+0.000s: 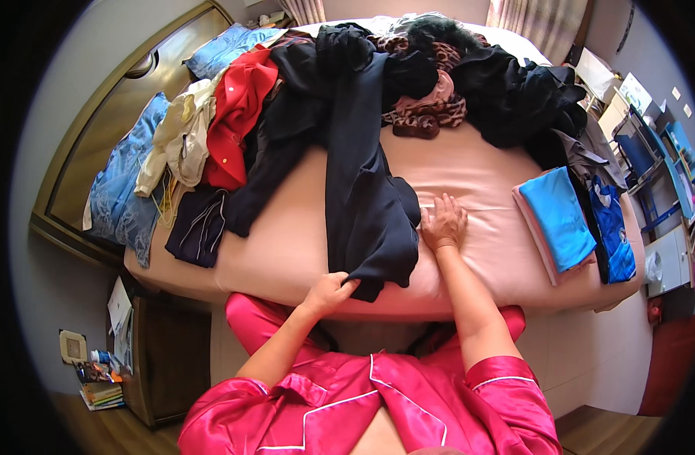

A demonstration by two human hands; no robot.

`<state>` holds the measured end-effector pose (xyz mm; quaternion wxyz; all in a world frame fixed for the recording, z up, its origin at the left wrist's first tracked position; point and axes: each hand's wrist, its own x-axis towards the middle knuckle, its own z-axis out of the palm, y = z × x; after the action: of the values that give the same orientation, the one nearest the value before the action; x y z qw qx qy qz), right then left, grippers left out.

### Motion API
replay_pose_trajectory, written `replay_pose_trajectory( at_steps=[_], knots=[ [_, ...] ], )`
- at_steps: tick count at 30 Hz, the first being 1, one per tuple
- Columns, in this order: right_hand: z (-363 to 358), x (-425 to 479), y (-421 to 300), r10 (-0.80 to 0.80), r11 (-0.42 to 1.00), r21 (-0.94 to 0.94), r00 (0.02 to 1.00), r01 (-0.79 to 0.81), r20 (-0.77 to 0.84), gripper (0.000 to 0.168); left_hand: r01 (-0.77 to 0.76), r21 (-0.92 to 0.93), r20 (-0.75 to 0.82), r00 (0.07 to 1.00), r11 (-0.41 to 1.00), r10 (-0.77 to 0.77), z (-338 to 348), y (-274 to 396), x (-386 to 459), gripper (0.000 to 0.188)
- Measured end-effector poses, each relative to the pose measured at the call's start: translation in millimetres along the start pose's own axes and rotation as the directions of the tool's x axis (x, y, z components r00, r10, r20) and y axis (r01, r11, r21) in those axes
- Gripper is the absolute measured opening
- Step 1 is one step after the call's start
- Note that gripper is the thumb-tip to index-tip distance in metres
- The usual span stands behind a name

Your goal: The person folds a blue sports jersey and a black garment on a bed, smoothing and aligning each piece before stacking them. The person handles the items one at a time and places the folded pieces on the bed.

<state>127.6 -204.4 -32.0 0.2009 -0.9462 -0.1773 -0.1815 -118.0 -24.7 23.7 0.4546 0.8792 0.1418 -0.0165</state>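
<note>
A long black garment (362, 182) stretches from the heap of clothes towards me across the pink bed sheet (279, 244). At the bed's near edge, my left hand (329, 293) pinches a lower corner of this garment between thumb and fingers. My right hand (445, 222) rests palm down on the sheet, just right of the garment, with its fingers apart and nothing held. Left of the garment lie a folded dark piece with white cords (198, 227) and a red garment (233, 119). A folded blue cloth (558, 219) lies on pink cloth at the right.
Black clothes (507, 96) and leopard-print fabric (427, 114) are heaped at the back. Blue satin pillows (125, 176) and a cream garment (182, 136) lie by the wooden headboard (137, 85). A blue sports shirt (612, 233) lies at the right edge. A dark cabinet (168, 358) stands lower left.
</note>
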Motion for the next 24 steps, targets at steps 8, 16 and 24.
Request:
replay_pose_trajectory(
  at_steps=[8,16,24],
  knots=[
    [-6,0,0,-0.031,0.999,0.013,0.999,0.031,0.038,0.057,0.082,-0.072,0.127,0.989,0.994,-0.073,33,-19,-73,0.042],
    [-4,-13,-25,-0.104,0.933,0.360,0.971,0.021,0.214,0.052,0.258,0.095,0.436,0.858,0.962,-0.273,106,-124,-116,0.048],
    [-9,-79,-110,-0.308,0.631,0.749,0.821,-0.202,0.481,0.062,0.036,0.087,0.219,0.974,0.996,-0.054,66,-58,-113,0.043]
  ],
)
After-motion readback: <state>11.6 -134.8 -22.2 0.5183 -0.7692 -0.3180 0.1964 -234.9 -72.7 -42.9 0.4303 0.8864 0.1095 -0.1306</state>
